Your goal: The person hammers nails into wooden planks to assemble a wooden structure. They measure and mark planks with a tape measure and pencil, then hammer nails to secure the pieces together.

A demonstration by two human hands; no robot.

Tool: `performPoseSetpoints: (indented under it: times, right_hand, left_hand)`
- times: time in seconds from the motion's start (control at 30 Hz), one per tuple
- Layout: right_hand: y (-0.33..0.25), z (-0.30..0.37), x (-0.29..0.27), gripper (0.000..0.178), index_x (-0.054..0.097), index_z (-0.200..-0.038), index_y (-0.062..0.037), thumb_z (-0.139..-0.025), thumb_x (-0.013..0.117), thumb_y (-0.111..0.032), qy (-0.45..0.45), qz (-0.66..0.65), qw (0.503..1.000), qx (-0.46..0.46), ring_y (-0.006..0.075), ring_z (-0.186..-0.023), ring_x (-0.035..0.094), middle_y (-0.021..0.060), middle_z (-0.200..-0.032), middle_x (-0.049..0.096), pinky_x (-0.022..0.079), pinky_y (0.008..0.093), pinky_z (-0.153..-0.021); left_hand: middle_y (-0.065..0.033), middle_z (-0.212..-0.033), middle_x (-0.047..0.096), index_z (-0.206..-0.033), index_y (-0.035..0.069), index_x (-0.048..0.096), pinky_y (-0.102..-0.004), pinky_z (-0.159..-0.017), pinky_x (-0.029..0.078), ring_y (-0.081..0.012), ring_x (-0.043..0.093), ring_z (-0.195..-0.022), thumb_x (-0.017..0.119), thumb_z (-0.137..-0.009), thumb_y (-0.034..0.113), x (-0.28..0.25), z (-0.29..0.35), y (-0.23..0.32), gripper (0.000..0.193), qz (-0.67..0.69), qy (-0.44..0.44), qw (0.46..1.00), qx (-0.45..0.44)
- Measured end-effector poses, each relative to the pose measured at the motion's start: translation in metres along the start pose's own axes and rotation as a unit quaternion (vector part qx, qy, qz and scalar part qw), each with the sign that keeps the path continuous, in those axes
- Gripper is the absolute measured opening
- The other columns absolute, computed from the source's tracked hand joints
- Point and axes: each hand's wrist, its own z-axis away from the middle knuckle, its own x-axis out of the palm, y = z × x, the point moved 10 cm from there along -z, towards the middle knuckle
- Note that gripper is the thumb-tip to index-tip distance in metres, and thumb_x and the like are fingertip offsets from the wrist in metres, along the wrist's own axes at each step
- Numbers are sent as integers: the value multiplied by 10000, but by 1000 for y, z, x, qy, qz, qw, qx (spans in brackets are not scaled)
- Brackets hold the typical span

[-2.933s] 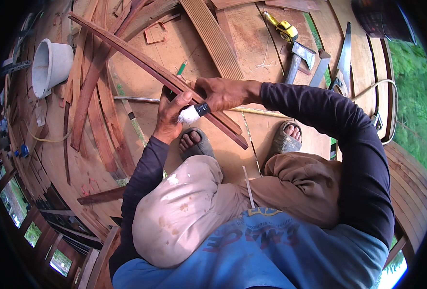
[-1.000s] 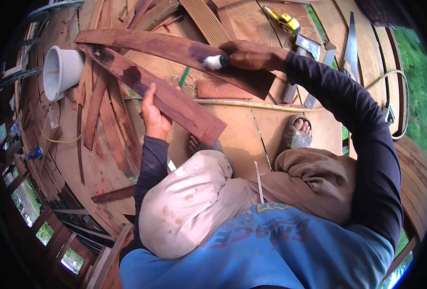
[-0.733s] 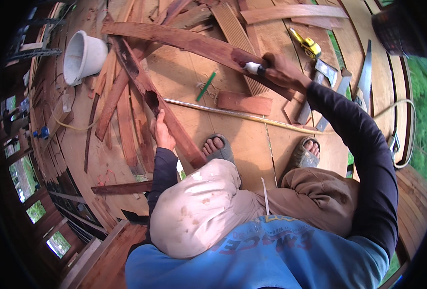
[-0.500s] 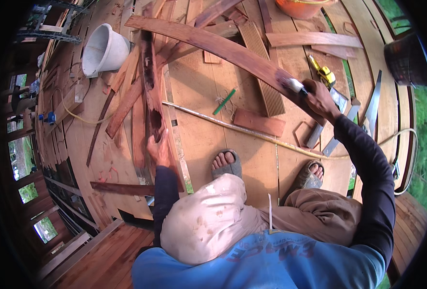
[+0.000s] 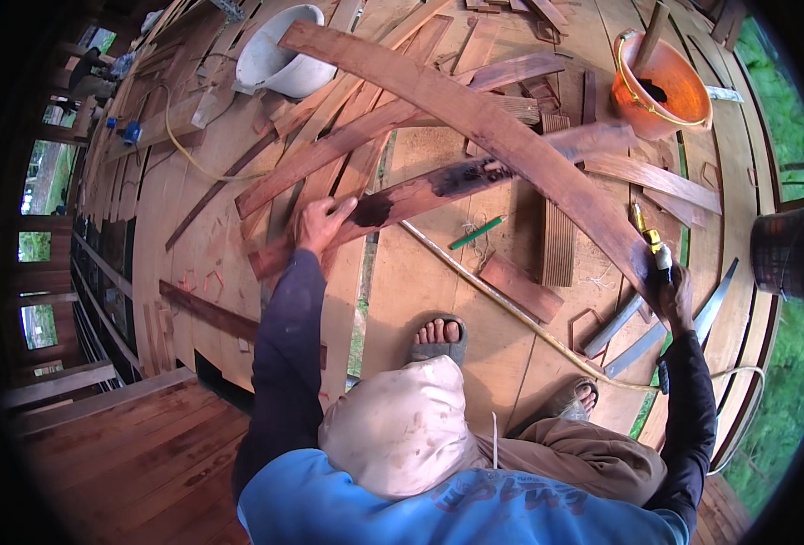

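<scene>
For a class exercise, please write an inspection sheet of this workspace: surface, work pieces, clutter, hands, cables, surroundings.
Surface: plank floor, gaps between planks.
Work pieces: dark-patched board; long reddish board crossing above it, contact unclear.
Clutter: green pencil, yellow tape measure, saw, orange bucket, white bucket.
Hands: left hand holds the dark-patched board; right hand grips a white-tipped tool by the long reddish board's end.
Cables: pale cord at left; type unclear.
Surroundings: green foliage at right.

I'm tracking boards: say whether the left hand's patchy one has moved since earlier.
Yes: the patchy board swung rightward, its far end going from left of the green pencil to right.
</scene>
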Motion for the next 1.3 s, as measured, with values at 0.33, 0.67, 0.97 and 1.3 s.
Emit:
performPoseSetpoints:
  times: [0.33,0.67,0.97,1.3]
  right_hand:
    - [-86,1,-19,418,699,-1125,-4,-733,565,-67,-33,-46,989,-138,470,-839,649,268,-891,677,496,516,-757]
    - [-177,-49,-5,496,684,-1203,-18,-730,600,-143,-123,-103,970,-180,454,-963,668,270,-1056,696,527,480,-837]
    - [-194,-61,-2,372,709,-1120,-15,-785,655,-167,-92,-80,962,-244,467,-944,658,267,-1011,694,534,477,-833]
    - [-206,-107,13,445,707,-1145,-23,-730,600,-144,-158,-29,969,-191,453,-957,646,259,-1010,694,499,514,-858]
  left_hand:
    - [-250,-836,687,-847,12,722,-454,-731,504,-386,680,-801,690,-892,581,16,-46,10,571,-40,-78,992,91]
    - [-170,-1456,553,-1411,59,561,-412,-1088,425,-320,543,-1323,730,-903,395,44,-45,-146,632,-91,-27,994,55]
    - [-196,-1462,517,-1328,52,614,-521,-1121,380,-409,483,-1348,707,-885,294,38,51,-19,513,-223,86,941,241]
    - [-223,-1093,715,-1209,-17,680,-440,-920,539,-388,687,-1045,744,-884,251,30,113,84,426,71,-124,986,90]
